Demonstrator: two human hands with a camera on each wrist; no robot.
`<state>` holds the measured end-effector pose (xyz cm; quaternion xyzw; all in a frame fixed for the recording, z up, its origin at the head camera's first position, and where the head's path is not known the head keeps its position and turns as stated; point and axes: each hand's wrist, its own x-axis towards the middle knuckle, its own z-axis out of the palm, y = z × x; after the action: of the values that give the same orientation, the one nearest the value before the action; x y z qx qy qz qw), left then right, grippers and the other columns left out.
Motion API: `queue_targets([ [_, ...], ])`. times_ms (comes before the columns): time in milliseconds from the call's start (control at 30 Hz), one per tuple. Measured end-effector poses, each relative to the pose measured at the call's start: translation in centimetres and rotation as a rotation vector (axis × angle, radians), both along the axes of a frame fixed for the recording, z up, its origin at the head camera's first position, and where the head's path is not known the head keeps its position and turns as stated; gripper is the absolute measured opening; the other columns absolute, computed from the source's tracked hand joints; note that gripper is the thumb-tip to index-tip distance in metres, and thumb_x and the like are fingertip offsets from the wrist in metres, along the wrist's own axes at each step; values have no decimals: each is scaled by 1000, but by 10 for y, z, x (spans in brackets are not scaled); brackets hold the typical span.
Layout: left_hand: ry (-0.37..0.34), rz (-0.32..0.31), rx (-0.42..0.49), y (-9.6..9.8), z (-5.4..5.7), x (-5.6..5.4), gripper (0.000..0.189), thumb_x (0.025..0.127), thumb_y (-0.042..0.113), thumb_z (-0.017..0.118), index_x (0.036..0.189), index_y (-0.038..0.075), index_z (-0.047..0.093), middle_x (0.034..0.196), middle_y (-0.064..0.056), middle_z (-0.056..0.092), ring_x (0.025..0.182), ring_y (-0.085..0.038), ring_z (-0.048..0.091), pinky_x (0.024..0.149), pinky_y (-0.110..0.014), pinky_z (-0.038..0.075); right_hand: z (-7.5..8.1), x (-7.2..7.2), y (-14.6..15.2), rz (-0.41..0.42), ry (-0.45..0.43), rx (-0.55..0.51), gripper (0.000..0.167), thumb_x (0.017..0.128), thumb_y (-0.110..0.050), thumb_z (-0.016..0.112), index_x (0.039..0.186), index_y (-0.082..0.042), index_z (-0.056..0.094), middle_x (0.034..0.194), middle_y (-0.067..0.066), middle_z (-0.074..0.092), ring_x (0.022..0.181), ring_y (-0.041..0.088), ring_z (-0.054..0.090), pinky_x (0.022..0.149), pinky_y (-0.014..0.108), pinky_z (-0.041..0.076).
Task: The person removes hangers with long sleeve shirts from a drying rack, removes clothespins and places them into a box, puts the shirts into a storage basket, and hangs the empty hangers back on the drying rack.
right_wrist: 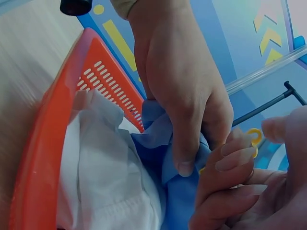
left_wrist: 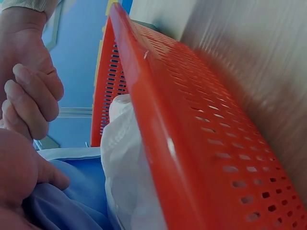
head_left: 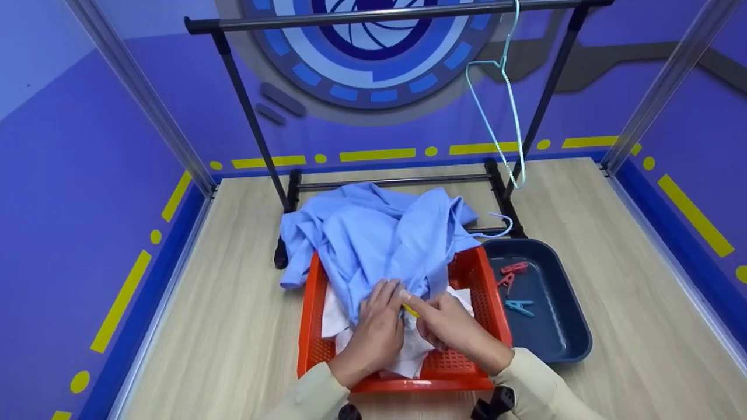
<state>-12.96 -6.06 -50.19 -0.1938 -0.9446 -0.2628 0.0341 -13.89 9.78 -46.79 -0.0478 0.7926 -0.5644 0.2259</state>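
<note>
A light blue shirt lies crumpled over the back of a red basket, with a hanger hook sticking out on its right. My left hand pinches the shirt's near part; its thumb presses the cloth in the right wrist view. Close beside it, my right hand holds a small yellow clip between thumb and curled fingers. Only parts of this clip show, so I cannot tell whether it bites the cloth. White cloth fills the basket beneath both hands.
Right of the basket stands a dark blue tray with red clothespins and a blue clothespin. Behind, a black clothes rack carries a light green hanger. Blue panels enclose the wooden surface.
</note>
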Motion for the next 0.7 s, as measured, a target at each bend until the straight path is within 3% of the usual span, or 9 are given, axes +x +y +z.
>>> queue_targets([
  [233, 39, 0, -4, 1, -2, 1, 46, 94, 6, 52, 140, 0, 47, 144, -15, 47, 137, -37, 38, 106, -56, 34, -3, 0, 1, 17, -23, -6, 56, 94, -49, 53, 53, -12, 52, 43, -7, 42, 36, 5, 34, 38, 21, 30],
  [533, -34, 8, 4, -1, -1, 0, 53, 93, 8, 55, 144, 1, 41, 149, -14, 42, 141, -35, 33, 111, -55, 30, -2, 2, 7, 55, -60, -27, 46, 96, -38, 53, 59, -11, 52, 49, -5, 43, 41, 7, 37, 42, 21, 34],
  [700, -1, 1, 14, -2, -2, -1, 53, 92, 7, 56, 142, 1, 42, 147, -15, 44, 139, -36, 36, 109, -55, 32, 0, 5, 11, 79, -47, -69, 42, 98, -30, 52, 61, -10, 51, 52, -5, 43, 42, 6, 36, 42, 20, 33],
])
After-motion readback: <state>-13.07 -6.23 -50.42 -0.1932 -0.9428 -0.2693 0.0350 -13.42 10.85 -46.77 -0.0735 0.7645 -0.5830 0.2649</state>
